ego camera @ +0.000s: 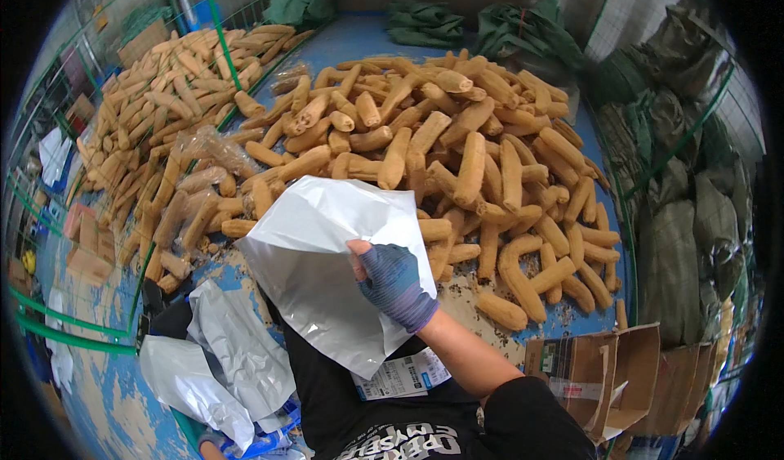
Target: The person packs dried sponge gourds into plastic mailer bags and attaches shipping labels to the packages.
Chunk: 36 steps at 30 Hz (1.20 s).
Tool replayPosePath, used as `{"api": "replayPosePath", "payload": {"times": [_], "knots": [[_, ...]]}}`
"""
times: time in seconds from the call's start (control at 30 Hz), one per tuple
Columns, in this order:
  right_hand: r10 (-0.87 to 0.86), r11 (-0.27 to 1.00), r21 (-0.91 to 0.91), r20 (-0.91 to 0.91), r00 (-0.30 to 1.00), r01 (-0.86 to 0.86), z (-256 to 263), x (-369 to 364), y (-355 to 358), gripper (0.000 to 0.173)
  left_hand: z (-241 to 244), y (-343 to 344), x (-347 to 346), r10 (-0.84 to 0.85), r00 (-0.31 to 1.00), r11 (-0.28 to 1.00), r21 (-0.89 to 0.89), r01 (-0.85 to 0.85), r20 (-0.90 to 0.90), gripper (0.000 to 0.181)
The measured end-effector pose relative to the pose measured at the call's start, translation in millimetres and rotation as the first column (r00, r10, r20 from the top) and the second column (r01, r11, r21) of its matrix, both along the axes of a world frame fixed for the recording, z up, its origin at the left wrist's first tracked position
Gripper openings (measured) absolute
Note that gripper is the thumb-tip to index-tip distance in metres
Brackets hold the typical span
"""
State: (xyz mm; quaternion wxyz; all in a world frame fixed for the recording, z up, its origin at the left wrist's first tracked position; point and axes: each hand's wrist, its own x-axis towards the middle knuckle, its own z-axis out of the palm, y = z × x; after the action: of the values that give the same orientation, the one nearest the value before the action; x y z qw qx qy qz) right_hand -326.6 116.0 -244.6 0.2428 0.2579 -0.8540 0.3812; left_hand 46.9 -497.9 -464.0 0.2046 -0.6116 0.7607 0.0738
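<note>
My right hand [395, 285], in a blue-grey fingerless knit glove, pinches the edge of a white plastic mailing bag [343, 215]. The bag hangs spread over my lap, its silvery-grey side partly showing. Under its lower edge, printed label sheets [401, 377] lie on my dark clothing. At the bottom left, only the wrist of my left hand [210, 449] shows, beside more white plastic bags [239, 343]; its fingers are hidden. Just beyond the held bag rises a big heap of dried loofahs [429, 135].
A green wire fence [223, 31] divides off a second loofah pile [184, 74] at the left. Open cardboard boxes [625, 380] stand at the lower right. Full dark green sacks [667, 264] line the right side. Folded green sacks [520, 25] lie at the back on the blue floor [355, 37].
</note>
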Motion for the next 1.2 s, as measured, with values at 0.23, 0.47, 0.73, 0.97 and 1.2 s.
{"api": "replayPosePath", "payload": {"times": [0.23, 0.47, 0.73, 0.97, 1.2], "knots": [[0.098, 0.987, 0.123, 0.02, 0.995, -0.1, 1.1, 6.6, -15.0, 0.018, 241.7, 252.6, -219.0, -0.783, 0.037, 0.55, -0.663, 0.509, -0.621, 0.059], [0.231, 0.962, 0.129, 0.079, 0.97, -0.24, 10.3, 37.6, -9.8, 0.01, 241.9, 351.8, -319.7, -0.994, -0.031, 0.054, -0.724, 0.688, -0.103, 0.04], [0.448, 0.893, -0.049, 0.181, 0.875, -0.447, -43.0, 32.2, -39.3, 0.013, 220.5, 292.3, -272.0, -0.689, 0.341, 0.697, -0.454, 0.555, -0.64, 0.035], [0.373, 0.924, -0.178, 0.241, 0.896, -0.338, -97.9, -58.1, 7.1, 0.011, 212.6, 258.0, -240.8, -0.517, 0.376, 0.856, -0.46, 0.237, -0.769, 0.052], [-0.506, 0.647, 0.756, 0.325, 0.799, 0.103, -265.5, -155.1, 164.9, 0.067, 208.7, 255.0, -253.6, -0.552, 0.465, 0.834, -0.443, 0.331, -0.692, 0.052]]}}
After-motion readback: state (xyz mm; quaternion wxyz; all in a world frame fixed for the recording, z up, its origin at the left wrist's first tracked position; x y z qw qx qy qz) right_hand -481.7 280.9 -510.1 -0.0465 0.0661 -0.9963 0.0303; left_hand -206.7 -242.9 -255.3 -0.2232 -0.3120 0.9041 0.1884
